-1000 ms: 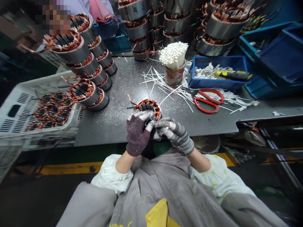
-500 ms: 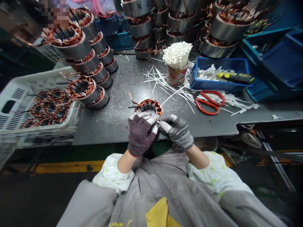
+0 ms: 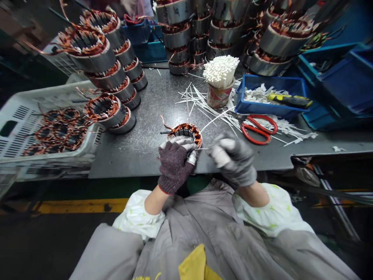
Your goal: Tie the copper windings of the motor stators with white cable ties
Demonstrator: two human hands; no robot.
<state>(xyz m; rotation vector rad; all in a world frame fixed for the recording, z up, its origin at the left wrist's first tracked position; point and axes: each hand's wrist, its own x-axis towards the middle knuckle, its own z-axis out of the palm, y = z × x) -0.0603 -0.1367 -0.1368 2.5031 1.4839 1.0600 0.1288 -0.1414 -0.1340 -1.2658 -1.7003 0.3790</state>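
Note:
A small ring wound with copper wire (image 3: 199, 137) rests on the grey table near its front edge. My left hand (image 3: 176, 161), in a dark purple glove with white-wrapped fingertips, grips the ring's near side and covers part of it. To the right of the ring, my right hand (image 3: 233, 158), in a grey glove, is closed and blurred. A thin white tie (image 3: 204, 148) runs from the ring to its fingers. Another white strip (image 3: 217, 120) slants up and right from the ring.
Red-handled scissors (image 3: 258, 129), a cup of white sticks (image 3: 220, 83) and a blue tray (image 3: 271, 79) are right of centre. Metal stators (image 3: 100, 62) are stacked at left and back. A white basket (image 3: 52, 91) holds several copper-wound rings.
My right hand has moved right, away from the ring, drawing the thin white tie out straight. My left hand has stayed on the ring. The whole view has shifted slightly.

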